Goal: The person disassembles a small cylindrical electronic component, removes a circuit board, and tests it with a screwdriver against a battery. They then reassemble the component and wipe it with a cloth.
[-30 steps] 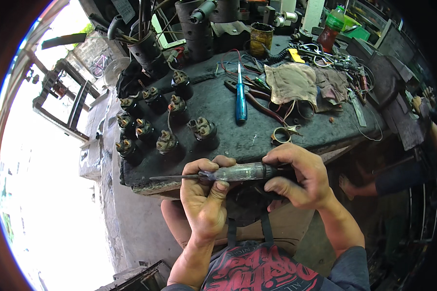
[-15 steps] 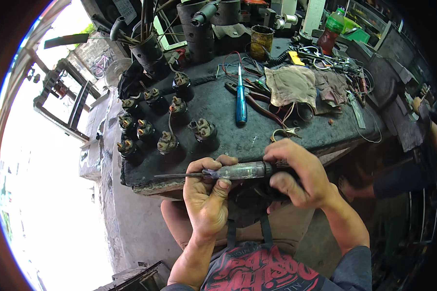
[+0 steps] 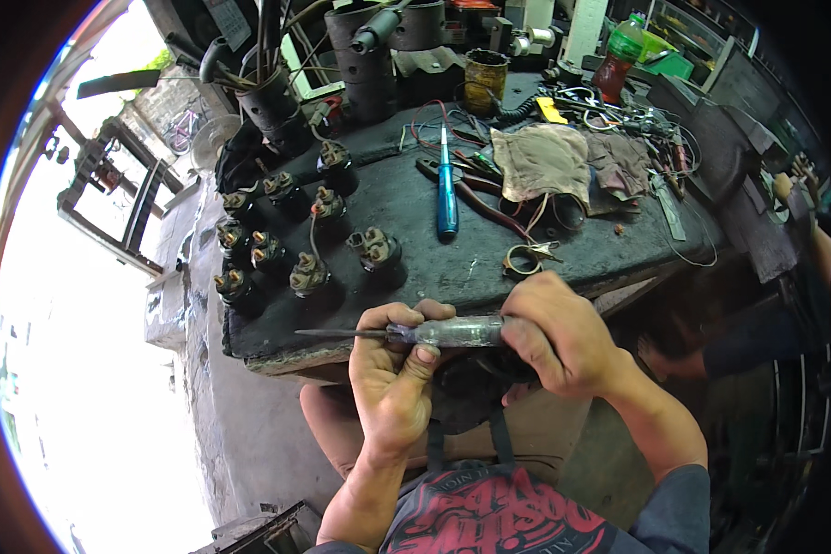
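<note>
My left hand [image 3: 392, 379] grips a test light [image 3: 460, 331] near its collar, thumb below and fingers above. The tool lies level just in front of the bench edge, its thin metal spike pointing left and its handle clear and grimy. My right hand [image 3: 559, 337] is closed around the handle's right end and hides it. Beyond the right hand, on the bench, sits a metal ring clamp [image 3: 523, 260]. A blue-handled screwdriver [image 3: 447, 198] lies further back, beside pliers [image 3: 489, 205] with dark red grips.
Several black cylindrical solenoids [image 3: 376, 249] with terminals stand on the left of the dark bench [image 3: 415, 277]. A folded rag [image 3: 540, 164], a rusty can [image 3: 486, 81], tangled wires and a bottle [image 3: 616, 60] of red liquid are behind. Another person's arm [image 3: 824, 254] shows at far right.
My right hand has closed in on the handle's end, covering the dark cap that showed before. The left hand keeps its grip. The whole view has shifted slightly.
</note>
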The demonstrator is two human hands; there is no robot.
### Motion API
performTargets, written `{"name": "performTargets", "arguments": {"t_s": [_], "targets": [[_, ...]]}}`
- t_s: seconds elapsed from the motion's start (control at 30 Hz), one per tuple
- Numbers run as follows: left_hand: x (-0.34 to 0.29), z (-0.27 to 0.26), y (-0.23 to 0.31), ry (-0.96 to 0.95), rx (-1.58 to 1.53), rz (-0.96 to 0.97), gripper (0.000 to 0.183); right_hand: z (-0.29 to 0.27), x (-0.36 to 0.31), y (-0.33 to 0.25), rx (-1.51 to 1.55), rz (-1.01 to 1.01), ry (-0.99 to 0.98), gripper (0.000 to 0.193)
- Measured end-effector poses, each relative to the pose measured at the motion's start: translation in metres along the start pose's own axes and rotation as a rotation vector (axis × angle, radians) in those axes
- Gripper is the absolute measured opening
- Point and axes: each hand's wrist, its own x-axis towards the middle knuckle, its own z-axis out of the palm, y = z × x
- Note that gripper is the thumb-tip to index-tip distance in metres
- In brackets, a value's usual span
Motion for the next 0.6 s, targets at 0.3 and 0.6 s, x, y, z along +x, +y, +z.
{"name": "performTargets", "arguments": {"t_s": [0.3,0.6], "targets": [[-0.002,0.002,0.002,-0.001,0.023,-0.008,0.03,-0.002,0.001,0.003,-0.15,-0.244,0.103,0.03],[-0.005,0.004,0.006,0.036,0.049,-0.037,0.034,-0.006,-0.004,0.003,-0.175,-0.243,0.081,0.033]]}}
